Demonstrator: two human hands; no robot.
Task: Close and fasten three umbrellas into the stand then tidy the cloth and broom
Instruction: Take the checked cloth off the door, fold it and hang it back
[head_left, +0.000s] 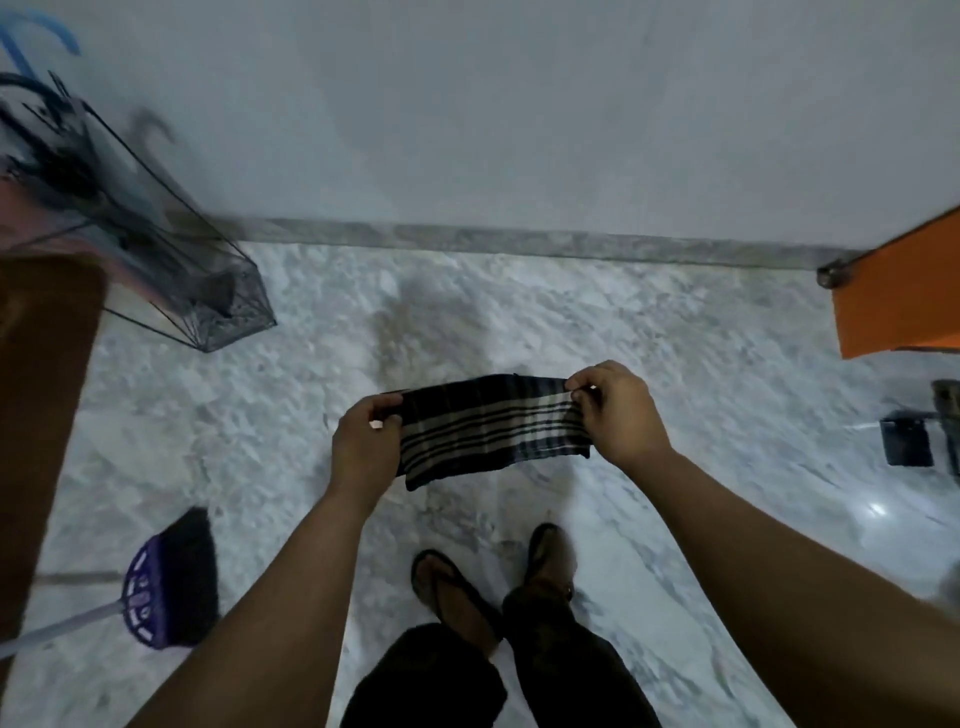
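Head view: the striped cloth (491, 428) is pinched at each end by the left hand (366, 447) and right hand (621, 415), folded above the floor. Umbrellas are seen in the stand (171, 260). The broom (166, 577) lies untidied.

dim, bluish indoor light, motion blur at the left edge, wide-angle bending, small glare on floor (878, 506)

A pale marble floor (675, 364) carries a wire umbrella stand (208, 291) at the wall on the left, a purple-headed broom (166, 587) lying nearer, and the person's sandalled feet (452, 592)
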